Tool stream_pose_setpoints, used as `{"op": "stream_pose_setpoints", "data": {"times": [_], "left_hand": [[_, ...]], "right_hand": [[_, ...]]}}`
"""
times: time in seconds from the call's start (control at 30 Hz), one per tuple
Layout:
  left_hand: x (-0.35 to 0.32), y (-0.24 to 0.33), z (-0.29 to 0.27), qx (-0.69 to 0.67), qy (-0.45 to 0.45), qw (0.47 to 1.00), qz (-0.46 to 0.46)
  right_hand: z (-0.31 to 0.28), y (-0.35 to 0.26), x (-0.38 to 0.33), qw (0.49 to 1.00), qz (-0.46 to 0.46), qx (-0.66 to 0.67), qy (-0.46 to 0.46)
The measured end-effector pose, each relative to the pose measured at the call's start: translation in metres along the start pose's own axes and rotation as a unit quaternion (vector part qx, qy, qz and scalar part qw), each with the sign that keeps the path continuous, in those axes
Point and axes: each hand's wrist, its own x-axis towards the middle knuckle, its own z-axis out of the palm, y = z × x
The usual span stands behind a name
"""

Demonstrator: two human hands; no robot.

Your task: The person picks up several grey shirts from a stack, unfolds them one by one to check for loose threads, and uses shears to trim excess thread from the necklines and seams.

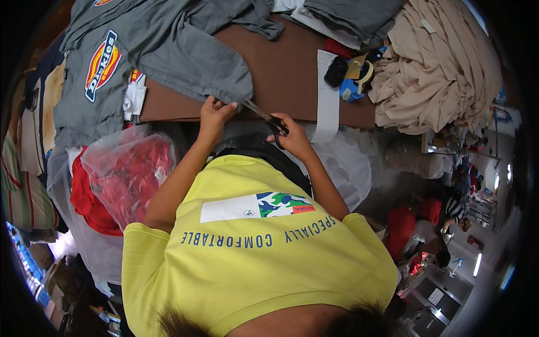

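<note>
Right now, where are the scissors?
In the head view, the scissors are in the right hand, at the brown table's near edge, blades at the grey shirt that the left hand holds.

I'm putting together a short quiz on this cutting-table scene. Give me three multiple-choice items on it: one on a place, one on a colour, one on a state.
1. Where does the clear bag of red garments lie?
A. to the person's left, below the table edge
B. on the beige fabric pile
C. under the paper strip

2. What colour is the T-shirt being worked on?
A. beige
B. grey
C. red

3. What is the right hand doing?
A. resting flat on the table
B. holding scissors
C. lifting the paper strip

Answers:
1. A: the bag sits at the left, beside the left forearm and off the brown table.
2. B: the left hand grips a grey sleeve.
3. B: its fingers are in the black handles of the scissors, whose blades point at the sleeve.
</note>
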Motion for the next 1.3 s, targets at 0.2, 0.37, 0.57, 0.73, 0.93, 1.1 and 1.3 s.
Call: {"op": "stream_pose_setpoints", "data": {"times": [0.2, 0.37, 0.57, 0.73, 0.93, 1.1, 1.3], "left_hand": [[-0.002, -0.004, -0.002, -0.004, 0.002, 1.000, 0.023], [0.001, -0.010, -0.008, 0.000, -0.011, 0.999, 0.050], [0.000, -0.010, -0.009, 0.016, -0.012, 0.998, 0.054], [0.001, -0.010, -0.009, 0.010, -0.005, 0.999, 0.046], [0.002, 0.000, -0.005, -0.021, 0.006, 0.999, 0.048], [0.000, -0.002, -0.006, -0.009, 0.000, 0.998, 0.067], [0.001, -0.001, -0.007, -0.005, -0.009, 0.998, 0.065]], "right_hand": [[-0.002, 0.004, 0.010, 0.998, 0.033, 0.040, -0.033], [-0.001, -0.018, 0.024, 0.997, -0.003, -0.055, -0.045], [0.002, -0.024, 0.032, 0.995, -0.047, -0.074, -0.036], [0.000, -0.017, 0.028, 0.998, 0.004, -0.045, -0.041], [0.003, -0.003, 0.025, 0.996, -0.030, -0.080, -0.016], [0.007, -0.028, 0.034, 0.988, -0.069, -0.139, -0.010], [0.008, -0.027, 0.039, 0.989, -0.074, -0.125, -0.012]]}}
